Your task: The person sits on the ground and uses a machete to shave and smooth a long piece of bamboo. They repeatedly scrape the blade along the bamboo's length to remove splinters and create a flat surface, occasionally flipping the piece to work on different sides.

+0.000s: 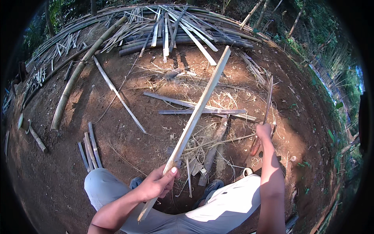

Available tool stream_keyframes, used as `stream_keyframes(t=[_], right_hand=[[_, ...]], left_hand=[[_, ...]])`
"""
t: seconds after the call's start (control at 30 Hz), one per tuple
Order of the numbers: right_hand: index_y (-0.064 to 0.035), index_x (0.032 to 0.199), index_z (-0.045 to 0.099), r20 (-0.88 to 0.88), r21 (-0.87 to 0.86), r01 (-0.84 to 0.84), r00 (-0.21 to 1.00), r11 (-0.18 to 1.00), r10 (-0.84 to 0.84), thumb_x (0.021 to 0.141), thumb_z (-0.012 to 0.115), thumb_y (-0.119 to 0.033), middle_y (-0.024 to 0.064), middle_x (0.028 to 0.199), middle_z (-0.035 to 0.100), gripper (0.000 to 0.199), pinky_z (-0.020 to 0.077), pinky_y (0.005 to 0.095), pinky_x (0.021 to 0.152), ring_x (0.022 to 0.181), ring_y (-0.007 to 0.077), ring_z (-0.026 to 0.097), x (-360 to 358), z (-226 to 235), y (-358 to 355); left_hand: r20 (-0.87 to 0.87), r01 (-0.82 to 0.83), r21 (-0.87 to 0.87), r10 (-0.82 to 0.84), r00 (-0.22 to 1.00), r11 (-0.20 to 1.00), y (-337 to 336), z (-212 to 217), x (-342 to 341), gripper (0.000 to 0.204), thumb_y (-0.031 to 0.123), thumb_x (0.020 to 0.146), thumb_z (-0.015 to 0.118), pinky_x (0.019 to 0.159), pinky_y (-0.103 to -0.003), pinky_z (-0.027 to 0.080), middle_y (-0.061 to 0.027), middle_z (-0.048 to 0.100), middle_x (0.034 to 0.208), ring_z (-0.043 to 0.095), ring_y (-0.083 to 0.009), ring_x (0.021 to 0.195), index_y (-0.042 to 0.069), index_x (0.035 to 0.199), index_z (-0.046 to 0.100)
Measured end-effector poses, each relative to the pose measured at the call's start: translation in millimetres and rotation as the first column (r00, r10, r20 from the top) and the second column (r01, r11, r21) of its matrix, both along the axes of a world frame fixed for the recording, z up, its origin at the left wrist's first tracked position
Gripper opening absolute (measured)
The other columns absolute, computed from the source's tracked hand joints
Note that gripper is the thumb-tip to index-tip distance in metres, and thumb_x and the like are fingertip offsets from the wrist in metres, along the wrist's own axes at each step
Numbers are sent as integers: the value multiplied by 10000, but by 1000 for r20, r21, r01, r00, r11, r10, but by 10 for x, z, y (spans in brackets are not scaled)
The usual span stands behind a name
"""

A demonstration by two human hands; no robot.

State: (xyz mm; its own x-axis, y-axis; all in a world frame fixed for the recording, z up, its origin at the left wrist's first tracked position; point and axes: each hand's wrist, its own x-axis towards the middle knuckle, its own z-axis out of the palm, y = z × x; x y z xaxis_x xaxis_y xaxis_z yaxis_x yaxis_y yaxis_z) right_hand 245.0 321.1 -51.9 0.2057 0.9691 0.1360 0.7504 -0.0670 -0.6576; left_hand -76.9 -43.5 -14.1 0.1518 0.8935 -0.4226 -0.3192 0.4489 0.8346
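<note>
A long split bamboo strip (198, 110) slants up and away in front of me, its lower end over my lap. Near that end my left hand (157, 183) is closed round it, thumb on top. Out to the right my right hand (263, 131) is closed on a machete (269, 97). The long narrow blade points away from me, and the brown-orange handle end shows below the fist. The blade stands apart from the strip. Beneath the strip, a few split bamboo pieces (183, 112) lie crossed on the ground among curly shavings (230, 103).
Piles of split bamboo (167, 33) and dark poles (187, 43) spread across the back. A thick bamboo pole (78, 78) lies at the left, several short pieces (90, 148) by my left knee. A wooden block (214, 150) rests between my feet. Plants (327, 50) edge the right.
</note>
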Motion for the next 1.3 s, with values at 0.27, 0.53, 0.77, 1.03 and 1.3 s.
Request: stream_keyframes(t=[0.27,0.53,0.77,1.03,1.3], right_hand=[[-34,586,485,98,115,-411,911,905,401,750,703,-138,121,524,514,292,434,421,530,507,278,546,-443,140,-258],[12,735,563,291,28,-786,598,618,747,794,673,-80,220,669,611,155,486,469,603,679,397,643,-1104,478,-1026],[-23,803,584,458,-56,-923,314,380,832,694,635,-20,165,761,644,120,537,494,659,723,400,665,-1470,308,-1565],[-21,719,618,459,26,-878,436,479,774,690,606,-11,181,751,660,33,545,482,670,726,391,670,-1538,167,-1169],[-50,755,691,518,-14,-575,696,818,497,773,609,-92,214,728,665,94,540,483,671,712,399,674,-1161,245,-352]], left_hand=[[198,-22,68,8,980,997,390,20,163,406,427,1064,332,398,-239,359,-39,482,766,384,-87,447,85,1256,438],[268,-101,2,97,959,995,645,-137,118,337,359,1067,365,499,-272,429,-11,457,770,456,-112,519,69,1177,496],[231,-225,-124,249,941,966,584,-71,181,257,329,1027,472,429,-253,309,17,390,692,357,-83,452,77,1068,497],[41,-226,-62,229,973,972,439,-81,201,293,360,1029,494,355,-257,276,-6,435,668,364,-74,407,71,992,454],[-33,-139,-70,137,990,988,304,-47,293,270,349,1029,501,357,-233,252,-4,419,678,345,-54,430,89,987,443]])
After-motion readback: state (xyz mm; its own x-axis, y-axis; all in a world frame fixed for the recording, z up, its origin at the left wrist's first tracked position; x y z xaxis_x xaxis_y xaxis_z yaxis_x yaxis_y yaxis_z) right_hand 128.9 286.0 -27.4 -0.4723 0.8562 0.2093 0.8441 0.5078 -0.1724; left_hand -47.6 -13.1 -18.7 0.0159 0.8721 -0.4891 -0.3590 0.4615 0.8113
